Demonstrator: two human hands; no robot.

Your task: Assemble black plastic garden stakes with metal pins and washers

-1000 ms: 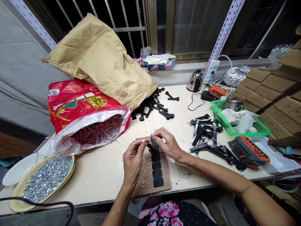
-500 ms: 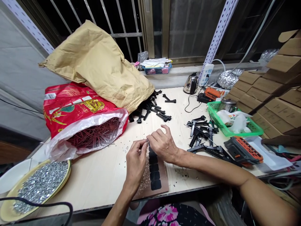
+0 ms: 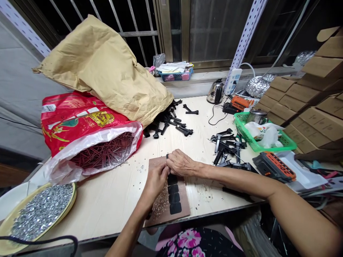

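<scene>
My left hand (image 3: 157, 179) is closed in a pinch over a brown board (image 3: 184, 210) at the table's front edge. My right hand (image 3: 180, 163) is closed too, its curled fingertips meeting the left ones above the board. Whatever sits between the fingers is too small and hidden to name. A column of black rounded-square pads (image 3: 174, 197) runs down the board, its top end partly covered by my right hand. Small pale bits (image 3: 160, 204) are scattered along the board's left side, below my left hand.
Red bag of brown-red screws or nails (image 3: 107, 151) and bowl of metal washers (image 3: 43, 210) stand left. Black plastic parts (image 3: 227, 150) lie right; others spill from a paper sack (image 3: 107, 67). Beyond are a green basket (image 3: 284, 144), battery pack (image 3: 273, 167), kettle (image 3: 215, 91) and cartons (image 3: 318, 125).
My hands have come closer together and lower over the board. The fingers of my right hand, one raised before, are now curled down. The view has shifted slightly.
</scene>
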